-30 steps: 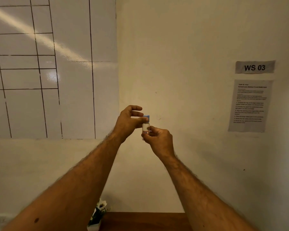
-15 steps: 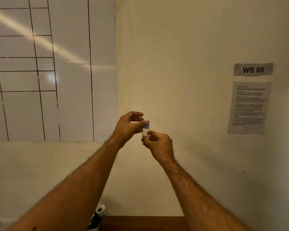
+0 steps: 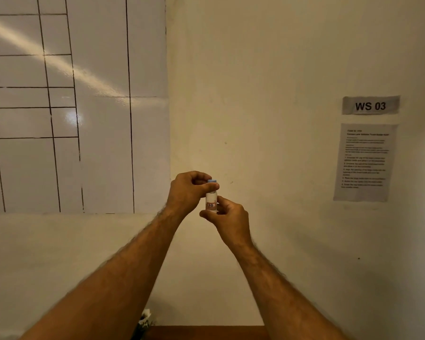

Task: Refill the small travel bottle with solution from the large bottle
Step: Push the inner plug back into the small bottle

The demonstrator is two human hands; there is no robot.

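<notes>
I hold a small clear travel bottle (image 3: 211, 198) upright in front of the wall, at arm's length. It has a red-edged label low on its side and a light blue cap (image 3: 212, 181) on top. My right hand (image 3: 227, 217) grips the bottle's lower body from the right. My left hand (image 3: 188, 191) is curled over the top, with thumb and fingers pinched on the blue cap. The large bottle is out of view.
A brown wooden surface (image 3: 206, 333) shows at the bottom edge, with a small white and dark object (image 3: 144, 320) at its left end. On the wall hang a "WS 03" sign (image 3: 370, 106), a printed instruction sheet (image 3: 364, 161) and a white gridded board (image 3: 76, 104).
Both hands and the bottle have sunk lower in the view. My left fingers, spread a second ago, have curled tightly over the blue cap.
</notes>
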